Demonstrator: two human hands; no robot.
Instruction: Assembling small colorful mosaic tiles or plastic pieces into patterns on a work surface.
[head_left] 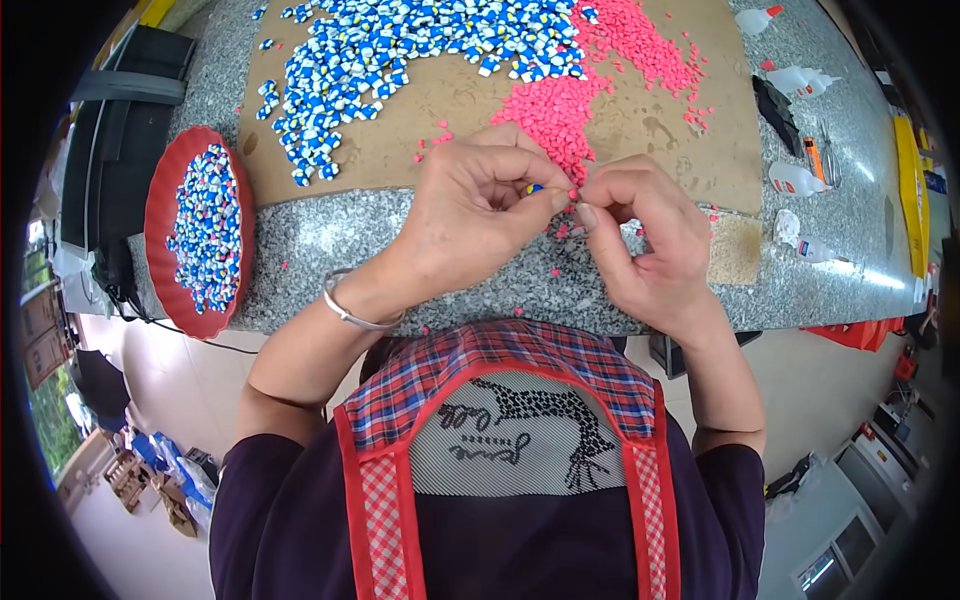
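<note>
My forearms come up from six o'clock and converge at centre. My left hand [478, 205] curls, thumb and forefinger pinched toward three o'clock. My right hand [640, 235] mirrors it, fingertips [588, 214] pinched toward nine o'clock, nearly touching the left's.

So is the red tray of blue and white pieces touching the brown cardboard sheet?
Apart. The head view shows a strip of bare granite counter between the red tray's right rim and the cardboard sheet's left edge.

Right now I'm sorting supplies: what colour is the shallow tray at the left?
Red tray, holding blue, white and yellow pieces; head view.
</note>
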